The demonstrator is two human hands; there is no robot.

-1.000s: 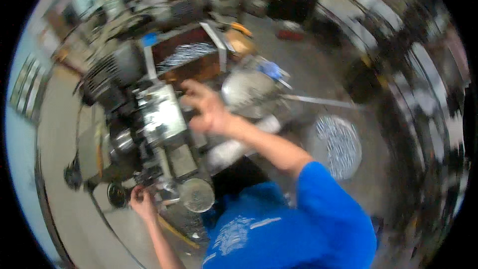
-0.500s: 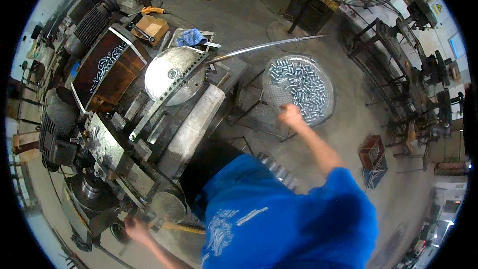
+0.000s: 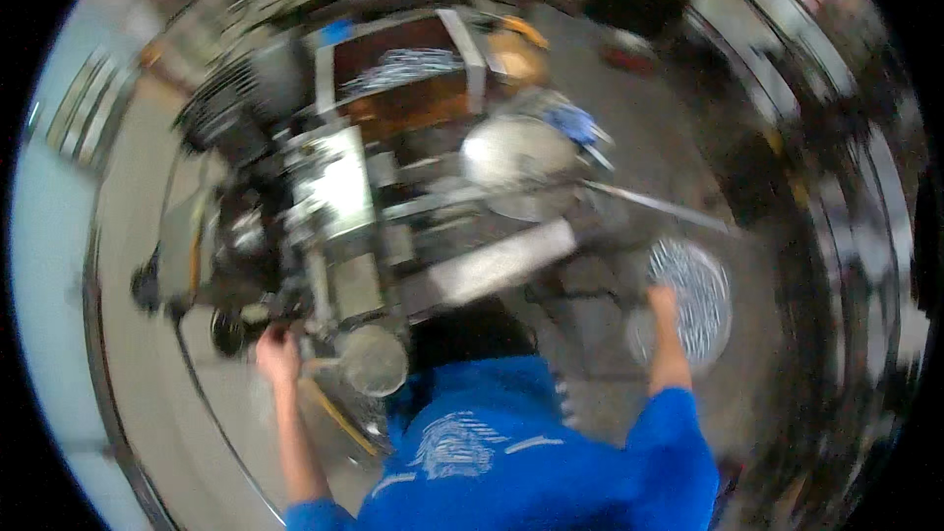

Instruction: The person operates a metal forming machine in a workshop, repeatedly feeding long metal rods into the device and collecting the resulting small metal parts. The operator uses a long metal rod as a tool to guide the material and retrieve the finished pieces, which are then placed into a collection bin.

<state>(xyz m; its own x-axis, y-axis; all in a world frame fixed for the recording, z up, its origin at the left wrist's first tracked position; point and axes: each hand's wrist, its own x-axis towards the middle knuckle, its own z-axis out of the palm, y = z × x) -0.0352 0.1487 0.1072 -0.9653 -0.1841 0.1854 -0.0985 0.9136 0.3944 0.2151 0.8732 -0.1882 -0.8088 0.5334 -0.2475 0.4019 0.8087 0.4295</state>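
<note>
My right hand [image 3: 664,303] is over the left part of a round mesh basket [image 3: 641,334], its fingers curled closed. Many short shiny metal pins [image 3: 696,295] lie in the basket. Whether the hand holds one is hidden by blur. At the near left end of a machine, my left hand [image 3: 278,352] is closed beside a dark round wheel [image 3: 229,330]; what its fingers grip cannot be made out. A round pale disc-shaped part [image 3: 374,361] sits just right of it. The machine's pale plate [image 3: 339,182] lies farther up.
A rusty bin [image 3: 403,103] with metal pieces stands behind the machine. A large metal disc [image 3: 516,157] and a long rod [image 3: 669,206] reach toward the basket. A blue rag [image 3: 570,123] lies beyond the disc. A yellow bar [image 3: 339,420] is near my left forearm.
The view has swung to the left and blurred. My right hand has moved from the basket's near left edge to over the pins. My left hand stays at the machine's near end.
</note>
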